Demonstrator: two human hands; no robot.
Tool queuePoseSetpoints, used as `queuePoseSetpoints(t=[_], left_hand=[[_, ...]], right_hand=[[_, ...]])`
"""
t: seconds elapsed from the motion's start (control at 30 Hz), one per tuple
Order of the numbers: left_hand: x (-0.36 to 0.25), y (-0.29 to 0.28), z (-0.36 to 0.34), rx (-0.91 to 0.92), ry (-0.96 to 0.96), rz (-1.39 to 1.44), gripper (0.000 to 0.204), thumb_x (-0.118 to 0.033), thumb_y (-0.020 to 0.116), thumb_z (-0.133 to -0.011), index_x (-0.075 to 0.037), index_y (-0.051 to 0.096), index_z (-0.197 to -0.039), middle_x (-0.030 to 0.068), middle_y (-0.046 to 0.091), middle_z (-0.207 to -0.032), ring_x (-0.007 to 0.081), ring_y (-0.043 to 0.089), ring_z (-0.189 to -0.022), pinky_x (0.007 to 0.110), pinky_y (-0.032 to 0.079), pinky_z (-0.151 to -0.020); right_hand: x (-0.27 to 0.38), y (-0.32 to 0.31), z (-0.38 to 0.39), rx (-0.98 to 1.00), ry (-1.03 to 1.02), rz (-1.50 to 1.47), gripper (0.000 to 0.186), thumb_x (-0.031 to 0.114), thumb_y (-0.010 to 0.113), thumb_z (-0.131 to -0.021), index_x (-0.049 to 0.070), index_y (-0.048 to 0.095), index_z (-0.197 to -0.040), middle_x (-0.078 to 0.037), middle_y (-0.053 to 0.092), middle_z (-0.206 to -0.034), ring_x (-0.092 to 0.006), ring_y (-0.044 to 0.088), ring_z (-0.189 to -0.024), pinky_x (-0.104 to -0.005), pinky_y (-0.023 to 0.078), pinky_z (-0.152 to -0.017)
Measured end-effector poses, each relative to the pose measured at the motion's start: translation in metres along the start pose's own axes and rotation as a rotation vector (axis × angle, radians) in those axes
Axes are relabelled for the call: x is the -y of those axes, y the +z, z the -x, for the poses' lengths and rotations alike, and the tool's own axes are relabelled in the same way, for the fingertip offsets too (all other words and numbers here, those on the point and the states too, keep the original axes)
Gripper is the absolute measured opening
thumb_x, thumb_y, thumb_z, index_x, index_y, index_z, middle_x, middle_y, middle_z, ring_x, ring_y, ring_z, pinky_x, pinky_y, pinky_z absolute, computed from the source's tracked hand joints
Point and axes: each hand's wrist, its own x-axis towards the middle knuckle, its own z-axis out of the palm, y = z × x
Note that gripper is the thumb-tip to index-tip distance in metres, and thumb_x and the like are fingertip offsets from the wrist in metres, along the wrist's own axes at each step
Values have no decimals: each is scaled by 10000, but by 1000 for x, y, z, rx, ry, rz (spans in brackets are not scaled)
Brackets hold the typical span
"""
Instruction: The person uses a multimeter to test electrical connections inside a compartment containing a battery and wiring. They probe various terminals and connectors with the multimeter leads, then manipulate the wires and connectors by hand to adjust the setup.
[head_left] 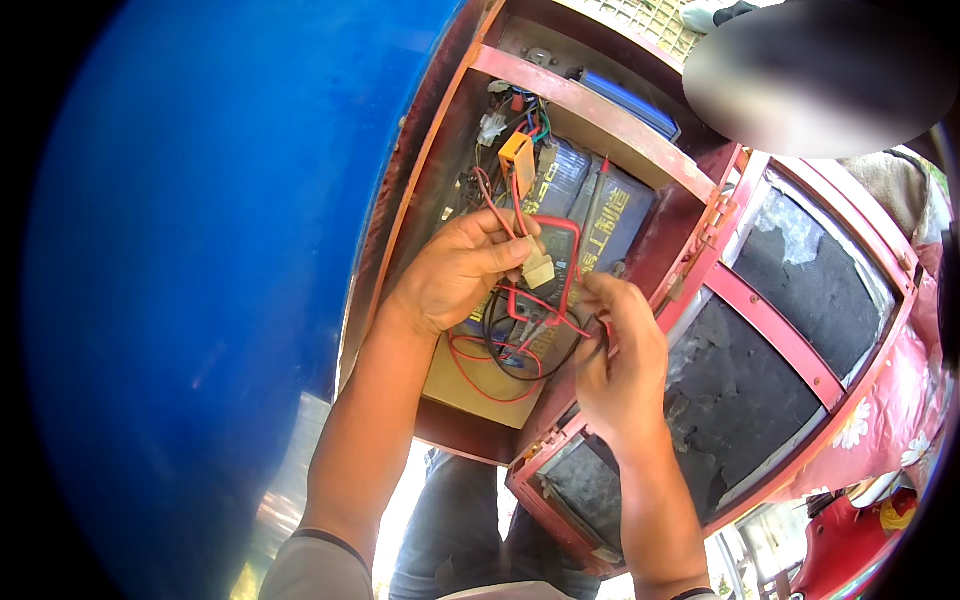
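Observation:
My left hand [462, 268] is closed in a pinch on a cream-white plug connector [539, 272] with red wires running up from it. Below and behind the plug lies a multimeter [570, 245] with a red rim, partly covered by it. My right hand [628, 355] is closed around thin test leads [570, 352], one black and one red, just right of the meter. Its fingertips are partly hidden. A test probe [597, 195] with a red tip lies above the meter on blue batteries [628, 208]. An orange block [517, 163] hangs among the wires.
All this sits inside a red metal box [590, 95] with a crossbar. Its hinged lid [755, 350], lined in black, lies open at the right. A large blue panel [220, 220] stands at the left. Tangled wiring [535, 115] and a blue case [630, 102] are at the far end.

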Motion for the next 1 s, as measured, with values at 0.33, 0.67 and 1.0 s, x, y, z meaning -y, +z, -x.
queuePoseSetpoints(t=[0.33,0.67,1.0], left_hand=[[5,-7,-1,20,-5,40,201,-104,650,-1082,-12,674,-1259,89,739,-1136,191,713,-1054,352,562,-977],[20,24,0,-146,99,93,154,-133,632,-1110,-14,665,-1203,72,725,-1035,140,706,-917,285,582,-832],[39,35,-11,-208,146,196,139,-142,639,-1106,-19,673,-1160,88,709,-1023,161,694,-876,288,581,-811]], right_hand=[[-12,21,-37,177,505,-660,296,227,594,-1117,-52,670,-1056,-87,703,-854,-176,691,-763,-348,545,-661],[-6,44,-34,-114,126,-164,349,198,635,-1086,-8,582,-810,-225,598,-724,-447,625,-671,-491,479,-614],[-8,62,-19,-360,25,-150,174,89,658,-1061,-10,626,-921,-187,638,-812,-390,647,-699,-455,510,-635]])
